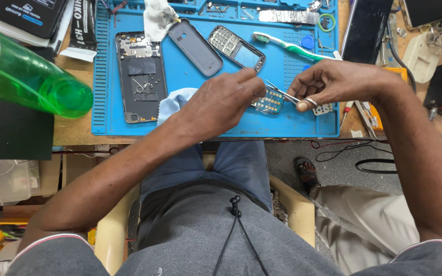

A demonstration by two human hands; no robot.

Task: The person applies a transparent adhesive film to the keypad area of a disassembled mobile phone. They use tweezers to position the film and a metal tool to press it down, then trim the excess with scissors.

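Left hand point(221, 102) pinches circuit board point(270, 101), right hand point(328, 82) grips tweezers point(282, 93), toothbrush point(287, 47) beyond.

Work mat point(287, 128) lies on the bench point(72, 130). On the mat: opened phone body point(140, 76) at left; back cover point(195, 47) to its right; keypad frame point(236, 48) right of that; toothbrush point(287, 47) far right. Circuit board point(269, 101) sits near the mat's near edge, between left hand point(221, 105) and right hand point(328, 82). Bottle point(26, 76) lies left of the mat.
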